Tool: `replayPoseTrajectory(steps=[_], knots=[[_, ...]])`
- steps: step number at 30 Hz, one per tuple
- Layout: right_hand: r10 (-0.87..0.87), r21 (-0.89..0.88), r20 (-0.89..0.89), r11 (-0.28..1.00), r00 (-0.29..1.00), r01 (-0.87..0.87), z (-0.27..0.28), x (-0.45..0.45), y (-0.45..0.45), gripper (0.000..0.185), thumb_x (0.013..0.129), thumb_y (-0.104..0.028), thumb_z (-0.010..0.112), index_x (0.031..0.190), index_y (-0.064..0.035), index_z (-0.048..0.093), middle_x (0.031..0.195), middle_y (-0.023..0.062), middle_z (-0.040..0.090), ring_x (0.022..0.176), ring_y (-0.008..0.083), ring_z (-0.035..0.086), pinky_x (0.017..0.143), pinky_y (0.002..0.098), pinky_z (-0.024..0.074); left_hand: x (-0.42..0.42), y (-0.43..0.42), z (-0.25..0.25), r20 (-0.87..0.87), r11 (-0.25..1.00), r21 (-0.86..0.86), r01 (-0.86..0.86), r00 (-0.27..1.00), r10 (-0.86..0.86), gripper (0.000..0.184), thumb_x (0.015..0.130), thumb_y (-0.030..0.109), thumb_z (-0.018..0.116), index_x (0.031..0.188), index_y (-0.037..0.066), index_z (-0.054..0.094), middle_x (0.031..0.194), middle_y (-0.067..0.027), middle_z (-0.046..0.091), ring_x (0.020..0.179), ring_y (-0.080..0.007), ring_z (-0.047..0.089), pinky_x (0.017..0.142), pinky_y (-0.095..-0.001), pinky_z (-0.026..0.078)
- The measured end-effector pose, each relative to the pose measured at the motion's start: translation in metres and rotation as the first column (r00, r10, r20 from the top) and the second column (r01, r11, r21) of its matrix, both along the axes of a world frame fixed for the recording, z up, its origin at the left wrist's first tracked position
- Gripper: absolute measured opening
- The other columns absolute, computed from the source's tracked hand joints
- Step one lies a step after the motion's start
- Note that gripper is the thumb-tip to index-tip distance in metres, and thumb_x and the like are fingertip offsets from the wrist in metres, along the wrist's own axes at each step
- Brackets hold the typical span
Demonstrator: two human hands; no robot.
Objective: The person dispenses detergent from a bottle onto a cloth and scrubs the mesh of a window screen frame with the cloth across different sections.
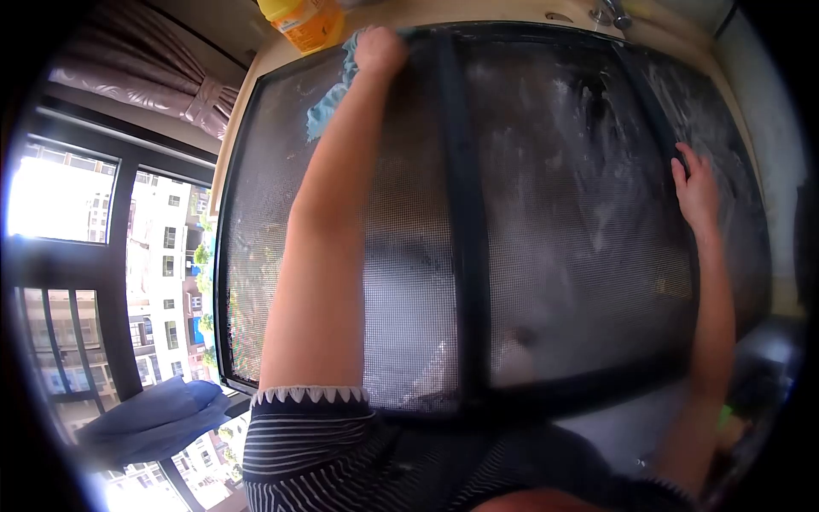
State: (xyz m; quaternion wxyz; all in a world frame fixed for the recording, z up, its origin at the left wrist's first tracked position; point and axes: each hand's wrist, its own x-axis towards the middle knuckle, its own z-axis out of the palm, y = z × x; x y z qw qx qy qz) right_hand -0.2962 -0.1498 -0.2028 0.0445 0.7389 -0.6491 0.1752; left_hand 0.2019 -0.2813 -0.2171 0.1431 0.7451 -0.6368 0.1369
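Observation:
A large mesh window screen [563, 222] in a dark frame lies before me, with whitish wet-looking streaks on its right part. My left hand [381, 51] is closed around a crumpled light blue cloth [322, 113] near the screen's far edge. Part of the cloth hangs down over the mesh beside my forearm. Over the right-hand part, my right hand [699, 189] is beside a dark frame bar [646, 94]. Its fingers are extended and the thumb stands apart. Whether that palm presses on the screen, I cannot tell.
A yellow and orange container [305, 24] stands beyond the far left edge. At the far right is a metal tap [616, 13]. On the left are a dark-framed window [119, 239], a tied curtain [158, 72] and a blue-grey fabric [158, 422].

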Motion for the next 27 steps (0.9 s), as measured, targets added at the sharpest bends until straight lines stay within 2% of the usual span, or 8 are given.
replayPoseTrajectory(steps=[6,14,18,19,21,23,24,27], knots=[[-0.019,0.065,0.018,0.998,1.000,0.018,-0.003,-0.003,-0.005,0.031,0.087,-0.030,0.048,0.114,-0.0165,0.053,0.092,0.0097,0.052,0.075,0.0252,0.056,0.065,0.0349,0.0447,-0.016,-0.003,0.001,-0.102,0.976,0.126,0.175,0.981,-0.163,0.028,0.077,0.017,0.047,0.097,0.020,0.065,0.095,-0.0138,0.061,0.088,-0.0306,0.059,0.081,-0.0373,0.046],[-0.060,0.065,0.034,0.996,0.998,0.058,0.010,0.009,0.007,0.031,0.086,-0.030,0.048,0.114,-0.0162,0.052,0.091,0.0100,0.054,0.077,0.0241,0.053,0.068,0.0345,0.0429,0.163,0.045,0.031,0.123,0.857,0.345,-0.383,0.923,0.364,0.031,0.081,0.027,0.048,0.110,0.036,0.056,0.126,-0.0042,0.045,0.117,-0.0263,0.042,0.094,-0.0403,0.035],[-0.067,0.054,0.012,0.996,0.998,0.067,0.005,0.005,0.004,0.031,0.086,-0.031,0.048,0.114,-0.0176,0.052,0.096,0.0097,0.053,0.079,0.0268,0.056,0.066,0.0377,0.0452,0.161,0.026,0.013,-0.053,0.846,0.321,-0.425,0.884,0.464,0.038,0.079,0.025,0.047,0.113,0.011,0.055,0.128,-0.0130,0.042,0.118,-0.0311,0.039,0.095,-0.0429,0.034],[-0.066,0.047,0.008,0.997,0.998,0.066,0.005,0.006,0.004,0.031,0.086,-0.031,0.048,0.114,-0.0178,0.051,0.096,0.0097,0.053,0.079,0.0270,0.056,0.066,0.0380,0.0452,0.155,0.024,0.004,0.004,0.879,0.320,-0.353,0.929,0.371,0.042,0.077,0.024,0.047,0.110,-0.001,0.054,0.125,-0.0167,0.043,0.117,-0.0314,0.041,0.094,-0.0410,0.036],[-0.067,0.032,-0.005,0.997,0.998,0.067,0.004,0.005,0.002,0.031,0.086,-0.031,0.048,0.114,-0.0183,0.051,0.097,0.0097,0.053,0.080,0.0273,0.056,0.066,0.0384,0.0453,0.109,0.038,0.023,0.092,0.936,0.305,-0.173,0.984,0.151,0.035,0.079,0.022,0.041,0.101,0.001,0.059,0.097,-0.0183,0.060,0.095,-0.0326,0.056,0.082,-0.0417,0.044],[-0.068,0.022,-0.018,0.997,0.998,0.068,-0.001,0.002,0.000,0.032,0.086,-0.031,0.047,0.115,-0.0188,0.050,0.097,0.0097,0.053,0.080,0.0275,0.056,0.066,0.0388,0.0454,0.064,0.044,0.025,-0.169,0.983,0.171,0.062,0.985,-0.032,0.034,0.084,0.026,0.037,0.085,0.001,0.060,0.090,-0.0214,0.060,0.086,-0.0367,0.058,0.076,-0.0445,0.044],[-0.070,0.041,-0.024,0.997,0.997,0.071,-0.002,0.002,0.000,0.032,0.086,-0.032,0.047,0.115,-0.0190,0.050,0.098,0.0097,0.053,0.080,0.0276,0.056,0.066,0.0387,0.0454,0.046,0.038,0.018,-0.232,0.964,0.224,0.143,0.969,-0.090,0.032,0.083,0.032,0.047,0.094,0.005,0.061,0.084,-0.0167,0.061,0.084,-0.0312,0.058,0.075,-0.0372,0.044],[-0.084,0.065,-0.046,0.994,0.995,0.087,0.001,0.000,-0.002,0.032,0.086,-0.033,0.047,0.115,-0.0195,0.050,0.099,0.0100,0.052,0.081,0.0278,0.056,0.066,0.0387,0.0455,-0.020,0.050,0.027,-0.292,0.863,0.282,0.418,0.895,-0.338,0.035,0.083,0.030,0.044,0.100,0.002,0.057,0.106,-0.0171,0.055,0.098,-0.0333,0.052,0.085,-0.0370,0.039]])
